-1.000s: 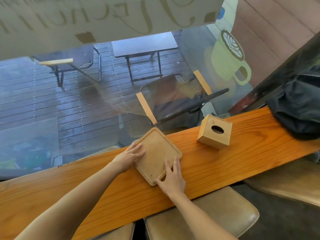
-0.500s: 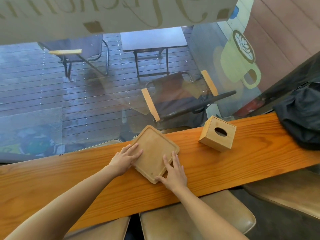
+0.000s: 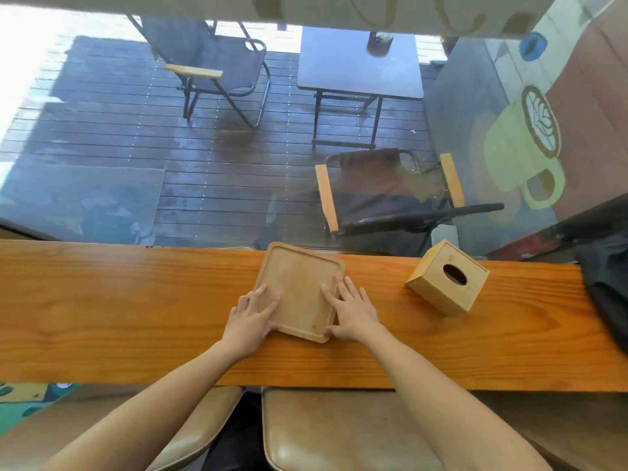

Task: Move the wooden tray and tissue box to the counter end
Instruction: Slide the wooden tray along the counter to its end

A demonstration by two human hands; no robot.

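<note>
Bench: orange wood, against a window.
Tray: flat on bench, left of box.
Left hand: fingers spread on tray's left edge.
Right hand: fingers spread on its right edge.

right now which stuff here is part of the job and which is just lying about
Part of the job:
wooden tray, left hand and right hand flat on it
tissue box
counter

Just lying about:
dark bag at the counter's right end
stools
</note>
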